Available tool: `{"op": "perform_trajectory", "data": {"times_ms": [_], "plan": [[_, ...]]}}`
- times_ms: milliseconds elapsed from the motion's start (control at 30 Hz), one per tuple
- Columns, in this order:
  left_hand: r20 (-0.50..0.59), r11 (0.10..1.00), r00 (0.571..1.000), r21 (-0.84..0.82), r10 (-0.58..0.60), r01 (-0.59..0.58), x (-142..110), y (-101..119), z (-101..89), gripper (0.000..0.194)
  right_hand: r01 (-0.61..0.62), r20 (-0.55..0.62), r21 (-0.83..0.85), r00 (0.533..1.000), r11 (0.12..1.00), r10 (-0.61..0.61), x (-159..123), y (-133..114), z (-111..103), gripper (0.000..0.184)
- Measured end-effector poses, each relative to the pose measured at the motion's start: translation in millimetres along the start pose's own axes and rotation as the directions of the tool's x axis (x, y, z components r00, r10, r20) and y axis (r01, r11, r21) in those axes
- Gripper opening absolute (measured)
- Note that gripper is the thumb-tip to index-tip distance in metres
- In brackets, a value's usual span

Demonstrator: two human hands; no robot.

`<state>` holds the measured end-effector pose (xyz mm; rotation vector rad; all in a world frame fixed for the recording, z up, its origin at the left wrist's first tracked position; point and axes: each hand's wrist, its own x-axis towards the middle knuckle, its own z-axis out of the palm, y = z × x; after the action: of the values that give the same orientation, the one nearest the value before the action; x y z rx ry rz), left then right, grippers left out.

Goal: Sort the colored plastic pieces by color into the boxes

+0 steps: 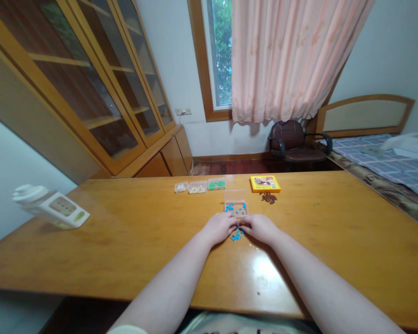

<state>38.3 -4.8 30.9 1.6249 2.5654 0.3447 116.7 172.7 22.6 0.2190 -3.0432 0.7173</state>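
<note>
My left hand (221,227) and my right hand (260,228) meet over the table, fingertips bent inward and nearly touching. Both look closed in a pinch; whatever sits between the fingers is too small to make out. Just below them lies a loose pile of small blue pieces (237,235). Directly beyond my fingers stands a clear plastic box (236,202) with its lid raised, and more blue pieces (229,208) are scattered inside. The near edge of this box is partly hidden by my hands.
Farther back are a clear box of green pieces (216,184), a box of pale pieces (197,188) and a smaller box (181,187). Brown pieces (268,198) lie before a yellow box (265,183). A large bottle (52,207) lies tilted at the left of the wooden table (132,241).
</note>
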Motion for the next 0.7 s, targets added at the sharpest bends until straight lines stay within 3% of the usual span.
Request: {"op": "perform_trajectory", "data": {"times_ms": [567, 700], "plan": [[0.025, 0.996, 0.996, 0.021, -0.083, 0.082, -1.8, 0.1, 0.2, 0.012, 0.037, 0.034, 0.084, 0.999, 0.996, -0.04, -4.4, -3.3, -6.3, 0.019], [-0.046, 0.992, 0.992, -0.061, -0.116, 0.113, 0.4, -2.3, -4.4, 0.012, 0.058, 0.047, 0.081, 0.997, 0.995, -0.062, -5.3, -4.2, -6.9, 0.02]]}}
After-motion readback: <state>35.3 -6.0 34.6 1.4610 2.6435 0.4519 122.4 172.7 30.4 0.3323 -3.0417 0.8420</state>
